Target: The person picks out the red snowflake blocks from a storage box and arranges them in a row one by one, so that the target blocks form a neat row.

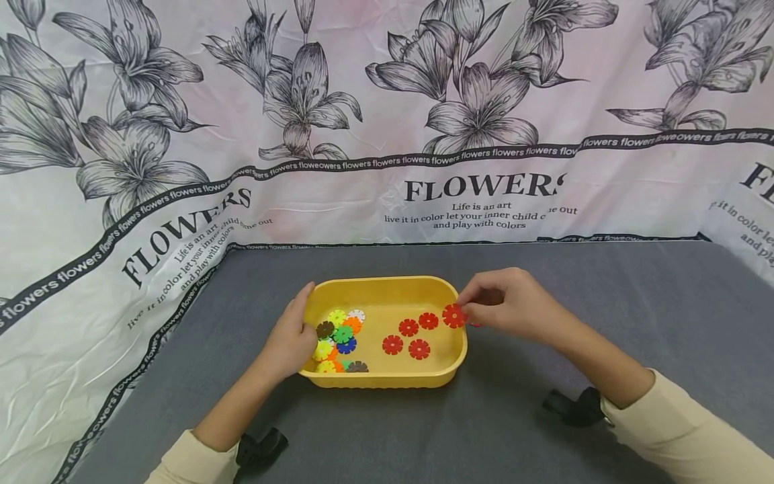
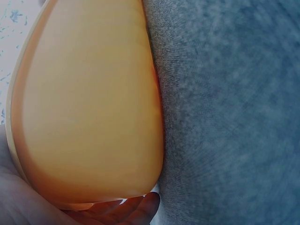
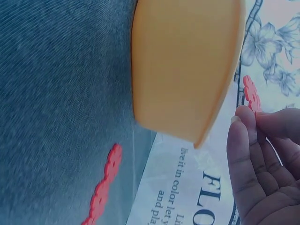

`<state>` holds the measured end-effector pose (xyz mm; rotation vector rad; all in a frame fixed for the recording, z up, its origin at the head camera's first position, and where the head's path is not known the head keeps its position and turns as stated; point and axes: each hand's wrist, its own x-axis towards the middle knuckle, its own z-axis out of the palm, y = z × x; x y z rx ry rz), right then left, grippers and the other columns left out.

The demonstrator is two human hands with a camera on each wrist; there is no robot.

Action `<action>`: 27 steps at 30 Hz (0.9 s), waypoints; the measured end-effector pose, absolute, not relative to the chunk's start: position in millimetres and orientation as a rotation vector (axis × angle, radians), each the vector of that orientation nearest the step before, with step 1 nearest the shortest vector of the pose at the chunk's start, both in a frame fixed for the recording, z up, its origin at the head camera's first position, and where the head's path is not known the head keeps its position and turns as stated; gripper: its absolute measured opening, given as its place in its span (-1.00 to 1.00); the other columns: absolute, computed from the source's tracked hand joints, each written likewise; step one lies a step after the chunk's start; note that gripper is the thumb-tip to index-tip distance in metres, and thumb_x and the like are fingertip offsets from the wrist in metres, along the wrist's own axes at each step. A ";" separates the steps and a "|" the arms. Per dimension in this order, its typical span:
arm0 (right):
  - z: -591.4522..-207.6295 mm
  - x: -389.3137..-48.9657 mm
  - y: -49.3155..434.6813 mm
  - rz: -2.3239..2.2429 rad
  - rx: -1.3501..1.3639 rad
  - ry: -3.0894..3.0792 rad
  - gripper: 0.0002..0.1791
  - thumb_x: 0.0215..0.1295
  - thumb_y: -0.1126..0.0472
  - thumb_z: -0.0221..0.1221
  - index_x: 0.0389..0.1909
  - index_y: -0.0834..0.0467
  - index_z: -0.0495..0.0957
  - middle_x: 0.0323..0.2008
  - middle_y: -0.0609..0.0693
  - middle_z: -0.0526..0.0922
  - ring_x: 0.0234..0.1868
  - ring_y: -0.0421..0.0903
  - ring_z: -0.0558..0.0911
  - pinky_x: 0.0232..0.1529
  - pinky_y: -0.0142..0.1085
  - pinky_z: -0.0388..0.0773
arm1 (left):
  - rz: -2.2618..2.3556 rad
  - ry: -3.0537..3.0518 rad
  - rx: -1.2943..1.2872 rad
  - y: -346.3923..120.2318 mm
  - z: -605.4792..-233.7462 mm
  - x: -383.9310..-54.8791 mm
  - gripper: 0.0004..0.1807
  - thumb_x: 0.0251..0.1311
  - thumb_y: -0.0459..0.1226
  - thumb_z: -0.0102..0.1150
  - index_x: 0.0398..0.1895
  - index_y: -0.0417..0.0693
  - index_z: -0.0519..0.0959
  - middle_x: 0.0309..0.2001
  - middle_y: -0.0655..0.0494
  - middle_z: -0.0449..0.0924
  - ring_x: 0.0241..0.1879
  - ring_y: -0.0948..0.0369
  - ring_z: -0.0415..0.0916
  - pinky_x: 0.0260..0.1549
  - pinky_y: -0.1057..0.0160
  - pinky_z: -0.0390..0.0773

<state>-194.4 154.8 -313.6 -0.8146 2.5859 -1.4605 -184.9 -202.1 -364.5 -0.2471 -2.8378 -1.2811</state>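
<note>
A yellow plastic tray [image 1: 387, 381] sits on the grey cloth. My left hand [image 1: 295, 339] grips its left end, thumb at the rim; in the left wrist view the fingers [image 2: 149, 206] curl round the tray's outer wall [image 2: 93, 108]. Above the right rim, my right hand [image 1: 514, 302] pinches a red snowflake disc [image 1: 453, 316] between thumb and fingertips. The right wrist view shows this disc [image 3: 251, 93] edge-on, held higher than the rim. Several more red discs [image 1: 419, 349] lie in the tray's right half.
Mixed-colour discs [image 1: 343, 335] are heaped at the tray's left end. Outside its right end, more red discs [image 3: 101, 194] lie in a row on the grey cloth [image 3: 61, 93], mostly hidden by my right hand in the head view. A flower-printed sheet [image 1: 338, 202] hangs behind.
</note>
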 end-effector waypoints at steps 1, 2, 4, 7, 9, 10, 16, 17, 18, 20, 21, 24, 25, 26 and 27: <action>-313.5 -194.1 156.8 -1.458 -0.809 2.594 -0.91 0.21 0.38 0.33 -0.27 0.21 0.74 -0.36 -0.03 0.73 -0.39 0.01 0.68 -0.32 -0.30 0.65 | -1.284 -2.838 -0.246 -202.1 -364.3 -184.6 -0.19 0.18 -0.56 -0.29 0.58 -0.31 -0.11 0.47 -0.39 0.03 0.38 -0.22 0.16 0.32 -0.24 0.15; -313.6 -193.9 158.9 -1.456 -0.799 2.600 -0.91 0.21 0.38 0.32 -0.27 0.20 0.74 -0.37 -0.03 0.73 -0.39 0.03 0.68 -0.34 -0.30 0.65 | -1.287 -2.838 -0.245 -202.0 -364.2 -184.3 -0.19 0.18 -0.56 -0.29 0.58 -0.31 -0.11 0.47 -0.38 0.03 0.38 -0.22 0.16 0.32 -0.23 0.16; -313.9 -194.0 163.0 -1.445 -0.774 2.619 -0.90 0.22 0.38 0.32 -0.27 0.19 0.74 -0.38 -0.03 0.72 -0.40 0.03 0.68 -0.37 -0.29 0.64 | -1.291 -2.836 -0.243 -202.0 -363.9 -183.8 -0.19 0.19 -0.56 -0.29 0.58 -0.32 -0.11 0.47 -0.38 0.03 0.37 -0.22 0.17 0.32 -0.23 0.16; -314.5 -194.0 169.9 -1.427 -0.725 2.647 -0.90 0.22 0.38 0.31 -0.28 0.17 0.74 -0.39 -0.03 0.72 -0.42 0.06 0.67 -0.41 -0.27 0.63 | -1.293 -2.836 -0.240 -202.0 -364.0 -183.4 -0.19 0.19 -0.56 -0.29 0.58 -0.32 -0.11 0.46 -0.39 0.03 0.36 -0.22 0.18 0.31 -0.24 0.18; -314.8 -193.8 174.9 -1.416 -0.691 2.661 -0.90 0.23 0.38 0.31 -0.28 0.16 0.74 -0.40 -0.03 0.72 -0.42 0.07 0.67 -0.43 -0.26 0.62 | -1.291 -2.836 -0.240 -202.0 -364.3 -183.4 -0.20 0.19 -0.55 -0.29 0.58 -0.32 -0.11 0.46 -0.39 0.03 0.36 -0.22 0.18 0.31 -0.24 0.17; -315.0 -193.5 177.6 -1.411 -0.680 2.668 -0.90 0.23 0.38 0.31 -0.28 0.17 0.74 -0.40 -0.02 0.72 -0.42 0.08 0.67 -0.44 -0.26 0.62 | -1.288 -2.838 -0.239 -202.1 -364.4 -183.5 -0.20 0.19 -0.55 -0.29 0.58 -0.32 -0.11 0.46 -0.39 0.03 0.36 -0.22 0.18 0.31 -0.24 0.17; -315.0 -190.6 195.3 -1.422 -0.616 2.683 -0.90 0.25 0.35 0.30 -0.24 0.24 0.72 -0.40 0.06 0.73 -0.47 0.01 0.65 -0.47 -0.26 0.58 | -1.275 -2.846 -0.231 -201.4 -364.1 -183.8 -0.19 0.18 -0.55 -0.28 0.58 -0.32 -0.11 0.46 -0.39 0.04 0.38 -0.22 0.17 0.32 -0.23 0.15; -315.0 -190.2 198.4 -1.424 -0.608 2.686 -0.90 0.25 0.35 0.30 -0.23 0.24 0.72 -0.38 0.07 0.73 -0.46 -0.01 0.66 -0.47 -0.26 0.59 | -1.275 -2.847 -0.230 -201.2 -363.9 -183.9 -0.19 0.18 -0.55 -0.28 0.58 -0.32 -0.11 0.46 -0.39 0.03 0.38 -0.22 0.16 0.32 -0.23 0.15; -315.0 -189.8 201.4 -1.417 -0.597 2.698 -0.89 0.25 0.34 0.30 -0.22 0.24 0.72 -0.37 0.07 0.73 -0.45 -0.02 0.66 -0.46 -0.26 0.59 | -1.275 -2.846 -0.229 -200.9 -363.7 -183.9 -0.19 0.18 -0.55 -0.28 0.58 -0.32 -0.11 0.47 -0.39 0.03 0.37 -0.22 0.16 0.32 -0.23 0.15; -315.4 -189.6 207.5 -1.389 -0.586 2.732 -0.89 0.25 0.34 0.30 -0.22 0.22 0.73 -0.34 0.06 0.73 -0.43 -0.03 0.67 -0.46 -0.27 0.58 | -1.273 -2.846 -0.226 -200.7 -363.6 -184.1 -0.19 0.18 -0.55 -0.28 0.58 -0.31 -0.11 0.47 -0.38 0.02 0.37 -0.22 0.17 0.32 -0.23 0.16; -316.1 -189.8 210.6 -1.379 -0.584 2.744 -0.88 0.25 0.34 0.30 -0.21 0.22 0.73 -0.32 0.05 0.73 -0.41 -0.04 0.67 -0.44 -0.28 0.59 | -1.274 -2.845 -0.226 -200.7 -363.7 -184.2 -0.18 0.17 -0.55 -0.28 0.58 -0.31 -0.11 0.48 -0.38 0.02 0.37 -0.22 0.17 0.32 -0.24 0.16; -317.4 -190.5 219.5 -1.344 -0.571 2.782 -0.88 0.26 0.34 0.30 -0.20 0.20 0.73 -0.28 0.04 0.74 -0.36 -0.06 0.69 -0.41 -0.28 0.58 | -1.277 -2.842 -0.225 -200.9 -363.9 -184.7 -0.18 0.17 -0.55 -0.27 0.58 -0.31 -0.11 0.47 -0.38 0.02 0.36 -0.22 0.18 0.31 -0.24 0.17; -317.8 -190.7 222.4 -1.334 -0.563 2.795 -0.88 0.26 0.33 0.31 -0.21 0.19 0.74 -0.27 0.03 0.74 -0.34 -0.08 0.69 -0.40 -0.28 0.59 | -1.277 -2.841 -0.225 -201.0 -364.1 -184.8 -0.18 0.17 -0.55 -0.27 0.58 -0.31 -0.11 0.47 -0.38 0.03 0.36 -0.22 0.18 0.31 -0.24 0.18; -318.4 -191.1 225.5 -1.330 -0.562 2.803 -0.88 0.26 0.33 0.31 -0.20 0.19 0.74 -0.26 0.03 0.74 -0.34 -0.09 0.69 -0.39 -0.29 0.58 | -1.278 -2.842 -0.225 -201.0 -364.1 -184.9 -0.18 0.17 -0.55 -0.27 0.58 -0.31 -0.11 0.47 -0.38 0.03 0.36 -0.22 0.19 0.31 -0.24 0.18; -318.5 -191.1 228.6 -1.319 -0.548 2.811 -0.88 0.27 0.31 0.31 -0.20 0.18 0.74 -0.25 0.03 0.74 -0.33 -0.09 0.69 -0.38 -0.28 0.59 | -1.280 -2.842 -0.227 -200.9 -363.9 -185.1 -0.18 0.17 -0.55 -0.27 0.58 -0.31 -0.11 0.46 -0.38 0.03 0.36 -0.22 0.19 0.31 -0.24 0.18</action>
